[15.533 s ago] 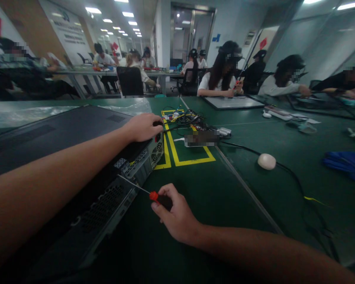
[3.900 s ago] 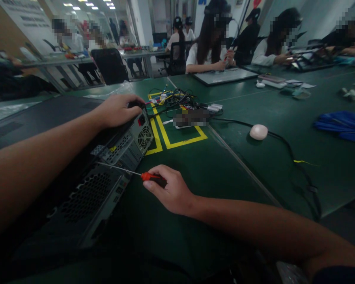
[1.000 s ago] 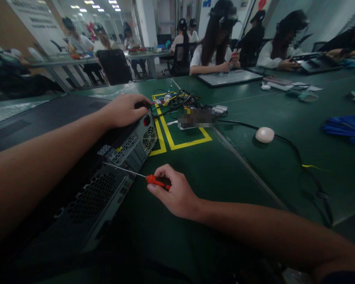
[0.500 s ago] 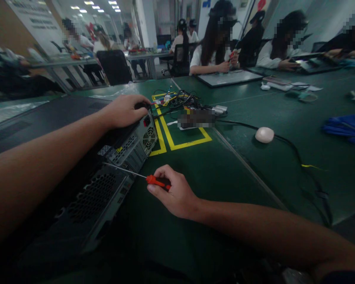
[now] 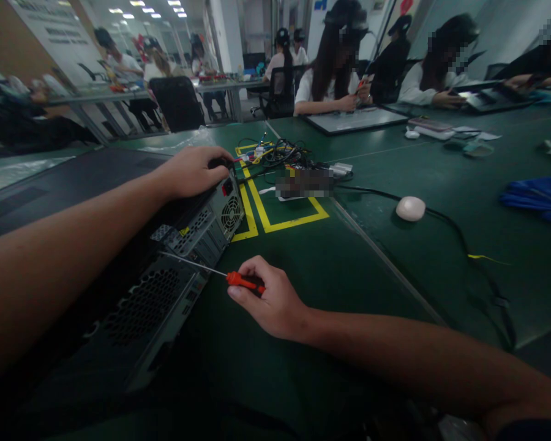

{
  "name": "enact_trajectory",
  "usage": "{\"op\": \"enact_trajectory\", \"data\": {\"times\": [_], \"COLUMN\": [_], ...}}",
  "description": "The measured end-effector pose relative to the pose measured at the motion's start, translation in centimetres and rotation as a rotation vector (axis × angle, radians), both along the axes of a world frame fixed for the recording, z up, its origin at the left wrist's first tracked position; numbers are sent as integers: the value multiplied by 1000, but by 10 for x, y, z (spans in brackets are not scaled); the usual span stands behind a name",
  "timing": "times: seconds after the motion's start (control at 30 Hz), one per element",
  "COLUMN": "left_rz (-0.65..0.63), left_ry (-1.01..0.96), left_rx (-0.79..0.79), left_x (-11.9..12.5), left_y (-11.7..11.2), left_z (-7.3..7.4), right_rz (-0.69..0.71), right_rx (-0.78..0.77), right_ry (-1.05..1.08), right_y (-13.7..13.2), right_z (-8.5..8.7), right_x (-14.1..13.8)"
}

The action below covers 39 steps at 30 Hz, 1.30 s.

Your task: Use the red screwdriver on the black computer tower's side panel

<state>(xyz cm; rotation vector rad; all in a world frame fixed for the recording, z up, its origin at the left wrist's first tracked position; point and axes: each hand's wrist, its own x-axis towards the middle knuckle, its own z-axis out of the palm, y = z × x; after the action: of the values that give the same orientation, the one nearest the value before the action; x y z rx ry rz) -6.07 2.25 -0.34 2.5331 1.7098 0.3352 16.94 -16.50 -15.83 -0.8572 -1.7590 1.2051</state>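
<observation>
A black computer case [image 5: 96, 184] lies on its side at the left, its metal back panel facing right. My left hand [image 5: 195, 171] grips its far upper corner, near the power supply, with the fingers curled over the edge and the fingertips partly hidden. In my right hand [image 5: 275, 300], a red and black screwdriver [image 5: 241, 280] is held by its handle. The screwdriver's long thin shaft points left to the edge of the case's back, beside a perforated metal tab [image 5: 164, 234]. The tip's exact contact is too dark to tell.
Tangled cables [image 5: 284, 153] lie beyond the case, near yellow tape marks [image 5: 298, 224] on the green table [image 5: 312, 263]. Farther right are a white mouse-shaped object [image 5: 411, 209], a black cord and a blue bundle [image 5: 537, 199]. Several people sit working across the table and behind.
Almost nothing differs. Both hands keep their places, the screwdriver's handle has turned slightly in my right hand, and its shaft stays at the same spot.
</observation>
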Motion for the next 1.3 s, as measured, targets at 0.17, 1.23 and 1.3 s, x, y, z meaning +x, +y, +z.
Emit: {"op": "enact_trajectory", "data": {"times": [0.17,1.23,1.3], "left_rz": [-14,-11,-5], "left_ry": [12,26,35], "left_rx": [10,5,-8], "left_x": [-2,6,9], "left_y": [2,-11,-13], "left_z": [-1,4,6], "right_rz": [2,27,24], "right_rx": [58,26,24], "right_ry": [34,47,35], "right_y": [-1,2,2], "right_z": [-2,-2,-1], "right_x": [0,-3,-3]}}
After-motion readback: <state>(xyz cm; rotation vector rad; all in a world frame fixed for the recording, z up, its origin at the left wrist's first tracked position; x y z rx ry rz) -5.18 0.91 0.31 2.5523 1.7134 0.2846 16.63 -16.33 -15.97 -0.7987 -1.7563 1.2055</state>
